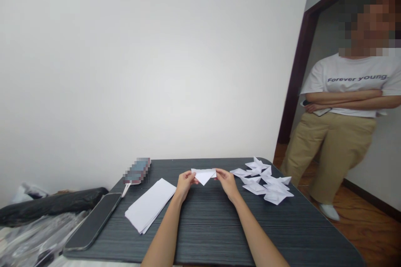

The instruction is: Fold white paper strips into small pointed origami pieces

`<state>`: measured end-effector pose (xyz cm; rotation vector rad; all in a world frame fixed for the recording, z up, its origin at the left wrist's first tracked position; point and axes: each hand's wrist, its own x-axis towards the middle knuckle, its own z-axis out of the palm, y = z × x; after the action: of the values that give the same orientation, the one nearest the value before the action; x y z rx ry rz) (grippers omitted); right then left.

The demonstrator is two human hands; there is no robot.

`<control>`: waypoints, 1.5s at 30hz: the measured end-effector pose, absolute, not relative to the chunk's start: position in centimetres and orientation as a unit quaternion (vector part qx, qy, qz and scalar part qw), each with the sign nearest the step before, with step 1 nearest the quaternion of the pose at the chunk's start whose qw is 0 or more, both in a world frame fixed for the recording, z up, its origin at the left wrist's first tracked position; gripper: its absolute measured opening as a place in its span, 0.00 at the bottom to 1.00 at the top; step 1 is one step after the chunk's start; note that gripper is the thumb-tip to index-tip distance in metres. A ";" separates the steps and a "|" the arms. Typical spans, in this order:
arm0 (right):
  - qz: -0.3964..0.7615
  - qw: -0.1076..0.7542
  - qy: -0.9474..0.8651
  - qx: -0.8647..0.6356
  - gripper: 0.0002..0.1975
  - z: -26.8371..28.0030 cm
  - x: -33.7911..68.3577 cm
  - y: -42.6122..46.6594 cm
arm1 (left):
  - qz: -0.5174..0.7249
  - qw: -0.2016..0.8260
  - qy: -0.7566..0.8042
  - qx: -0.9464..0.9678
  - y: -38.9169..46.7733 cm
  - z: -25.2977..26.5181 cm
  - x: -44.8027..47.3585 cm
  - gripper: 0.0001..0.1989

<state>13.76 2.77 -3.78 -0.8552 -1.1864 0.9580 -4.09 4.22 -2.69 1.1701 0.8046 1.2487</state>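
Note:
Between my two hands is a small folded piece of white paper (204, 175), with a straight top edge and a triangle pointing down towards me. My left hand (185, 183) pinches its left end between thumb and fingers. At the other end my right hand (227, 181) grips the right corner the same way. The paper is held just above the dark table. Left of my hands lies a stack of white paper sheets (151, 205). To the right sits a cluster of several folded white paper boats (265, 181).
The dark wood-grained table (209, 225) stands against a white wall. A black phone (94, 221) lies at its left edge, and a second device (137, 171) with a white cable sits behind. Plastic-wrapped items (46, 221) are at the left. A person (351, 87) stands at the right, arms folded.

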 end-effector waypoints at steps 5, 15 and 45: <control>0.520 0.610 -0.522 -0.292 0.16 -3.2 13.8 2.0 | 0.533 0.578 0.355 0.507 4.4 -2.8 -4.0 0.15; 0.559 0.592 -0.500 -0.297 0.11 -2.6 14.3 1.4 | 0.508 0.563 0.347 0.552 3.9 -2.1 -3.8 0.16; 0.442 0.591 -0.480 -0.474 0.13 -4.1 14.3 2.9 | 0.555 0.438 0.417 0.571 4.4 -2.6 -3.5 0.12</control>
<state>14.27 2.86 -4.15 -1.1018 -1.1166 1.0286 -3.55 4.44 -2.62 1.4193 1.0378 1.3789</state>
